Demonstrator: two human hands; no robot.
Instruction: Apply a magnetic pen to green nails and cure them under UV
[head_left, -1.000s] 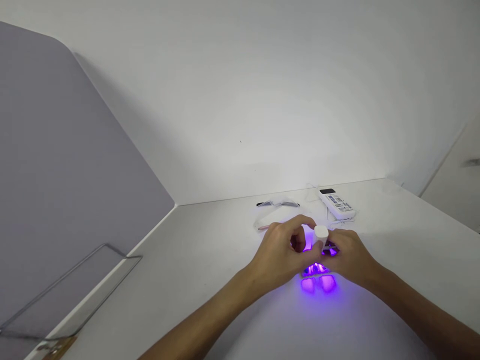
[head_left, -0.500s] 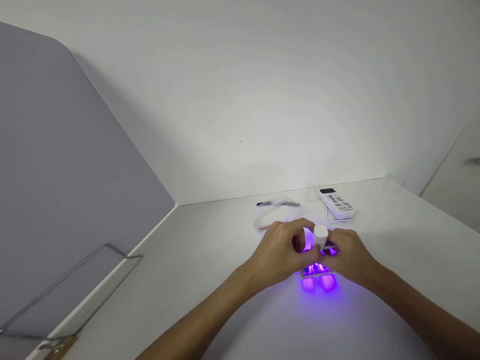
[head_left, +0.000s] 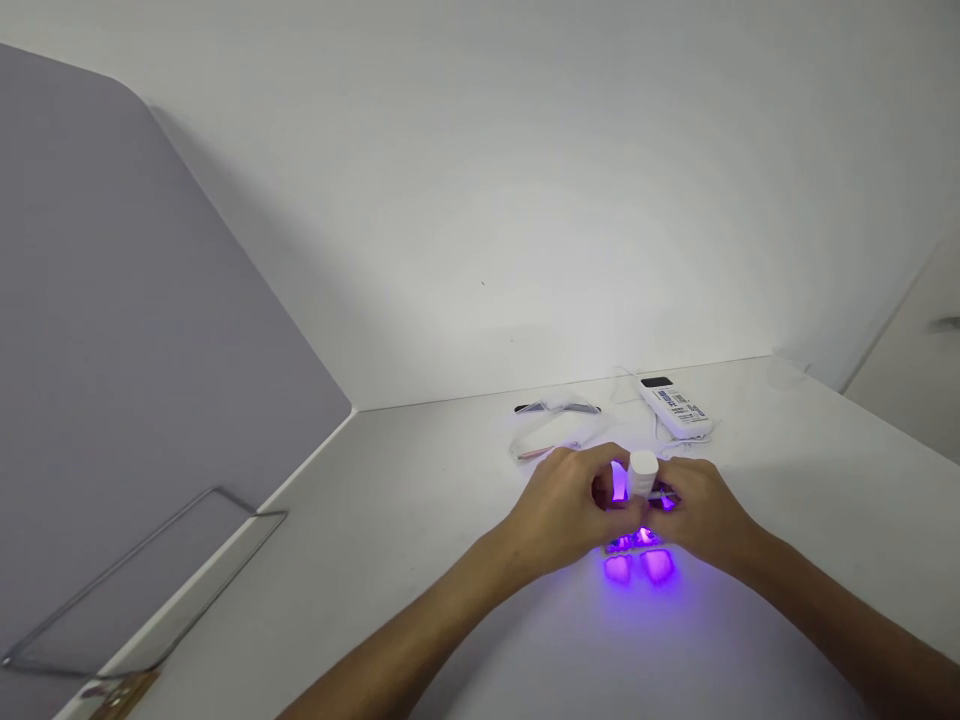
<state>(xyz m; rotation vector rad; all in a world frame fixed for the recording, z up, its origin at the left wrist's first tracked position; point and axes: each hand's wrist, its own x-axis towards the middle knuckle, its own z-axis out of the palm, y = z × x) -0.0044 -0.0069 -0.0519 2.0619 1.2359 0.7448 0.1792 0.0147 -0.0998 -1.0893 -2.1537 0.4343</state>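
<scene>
Evidently the work sits between both hands: the left hand [head_left: 562, 510] has thumb and forefinger closed on an upright white block [head_left: 643, 474], while the right hand [head_left: 701, 510] brings its bent fingertips close to the block's other side. Whether these pinch something is hidden. Just below the fingers, a small piece [head_left: 634, 541] glows violet, its shape mostly covered, and two violet patches [head_left: 657, 567] shine on the white table [head_left: 420, 520] nearer the person. The step in hand seems to be handling or fitting the block by this lit piece; I judge that the next move calls for a steady left pinch and small right-finger adjustments. Beyond the hands lie clear plastic eyewear [head_left: 559, 405] and, to its right, a labelled white device [head_left: 676, 411]. Far left, a wire frame [head_left: 219, 592] stands well apart.
</scene>
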